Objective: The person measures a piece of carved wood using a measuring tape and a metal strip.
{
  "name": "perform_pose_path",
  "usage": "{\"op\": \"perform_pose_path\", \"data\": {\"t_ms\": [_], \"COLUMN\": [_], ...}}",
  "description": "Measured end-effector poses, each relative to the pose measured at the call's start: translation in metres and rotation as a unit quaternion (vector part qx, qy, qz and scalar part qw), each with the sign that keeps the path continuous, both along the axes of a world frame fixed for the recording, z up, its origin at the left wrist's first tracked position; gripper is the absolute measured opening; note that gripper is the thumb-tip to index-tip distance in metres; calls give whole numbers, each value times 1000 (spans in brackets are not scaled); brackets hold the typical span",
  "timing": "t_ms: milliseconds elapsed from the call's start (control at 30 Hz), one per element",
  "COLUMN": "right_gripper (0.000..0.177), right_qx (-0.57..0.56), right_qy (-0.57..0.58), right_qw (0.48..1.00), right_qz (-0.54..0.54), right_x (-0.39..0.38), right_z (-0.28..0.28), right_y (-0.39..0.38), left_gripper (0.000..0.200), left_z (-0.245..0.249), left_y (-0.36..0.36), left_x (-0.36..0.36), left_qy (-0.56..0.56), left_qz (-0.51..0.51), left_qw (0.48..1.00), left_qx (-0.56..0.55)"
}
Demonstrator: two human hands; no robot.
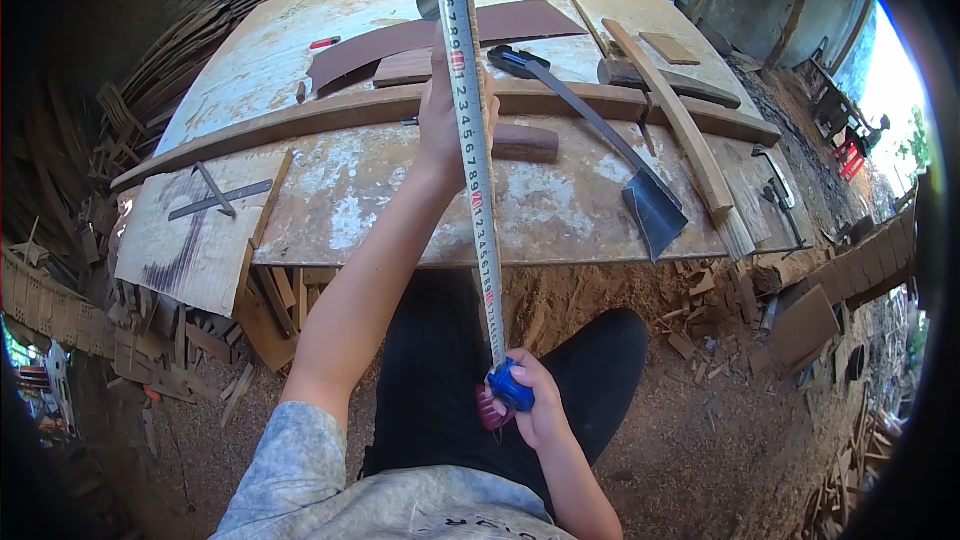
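Note:
A tape measure's blue case (512, 387) sits in my right hand (541, 402), which is closed around it close to my lap. From the case a long white blade (483, 230) runs up and away over the table, past the top of the view. My left hand (440, 125) is stretched out above the table behind the blade, its fingers curled and showing on both sides of it; the blade partly hides the grip. Beneath that hand lie a long curved wooden piece (340, 120) and a short wooden handle (527, 143).
On the worn table (330, 210) lie brown sandpaper (350, 55), a handsaw-like tool with a dark blade (590, 120), a wooden strip (670, 115), a metal square (222, 200) on a board, and a clamp (785, 195). Wood scraps (700, 340) litter the ground.

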State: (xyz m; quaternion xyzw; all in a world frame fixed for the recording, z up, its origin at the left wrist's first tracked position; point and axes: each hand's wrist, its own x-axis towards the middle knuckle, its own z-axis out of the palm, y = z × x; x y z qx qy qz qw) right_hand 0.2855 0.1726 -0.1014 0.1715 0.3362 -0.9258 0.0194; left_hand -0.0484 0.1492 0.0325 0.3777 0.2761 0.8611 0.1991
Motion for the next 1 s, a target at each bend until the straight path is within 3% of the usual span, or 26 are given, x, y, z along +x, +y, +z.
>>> {"op": "perform_pose_path", "data": {"t_ms": [333,533,633,1000], "right_gripper": [28,28,28,27], "right_qx": [1,5,1,2], "right_qy": [-2,-10,-12,7], "right_qw": [1000,1000,1000,1000], "right_qz": [-5,-6,-4,0], "right_x": [1,1,2,3], "right_z": [0,2,2,4], "right_y": [1,-1,-2,-2], "left_gripper": [40,39,50,62], "left_z": [4,-5,-4,5], "left_y": [3,5,1,1], "left_x": [4,-2,3,11], "left_qy": [-19,-39,30,32], "left_qz": [46,-19,82,113], "left_qw": [999,998,994,988], "left_qx": [-21,55,-64,-97]}}
